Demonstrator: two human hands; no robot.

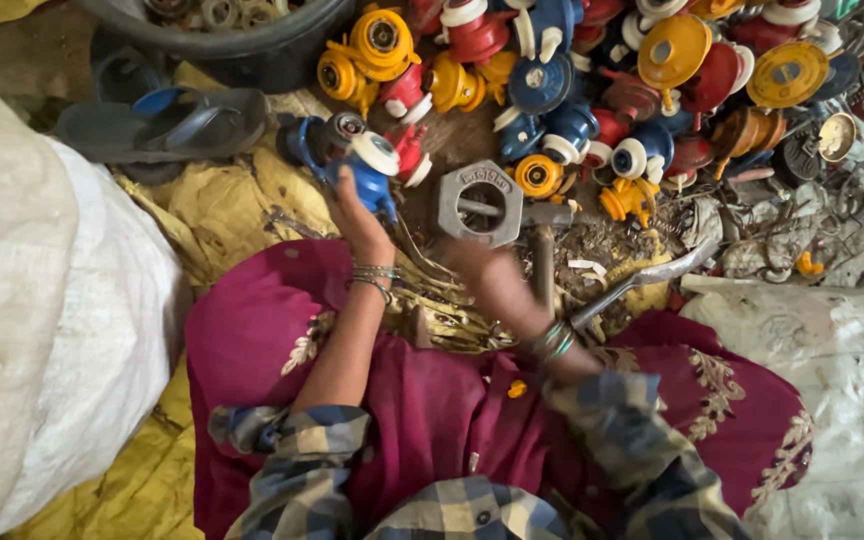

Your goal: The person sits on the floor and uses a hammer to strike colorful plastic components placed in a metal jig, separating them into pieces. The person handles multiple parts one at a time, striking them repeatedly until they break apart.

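Head view showed my left hand (352, 212) reaching forward, grasping a blue plastic valve part with a white cap (370, 165), cap pointing right, just left of the grey hexagonal metal block (479, 203). Right hand (487, 275) blurred; grip unclear.

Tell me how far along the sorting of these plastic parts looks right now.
Done: nothing clearly finished shows. In hand: left hand grips a blue plastic part; right hand, blurred, is near a grey metal block. Left: a big pile of coloured parts lies ahead.

A blue-and-white plastic part (370, 170), maroon gold-embroidered cloth (432, 400), blue-grey checked sleeves (302, 470), yellow sacking (222, 205), white sacks (32, 300).
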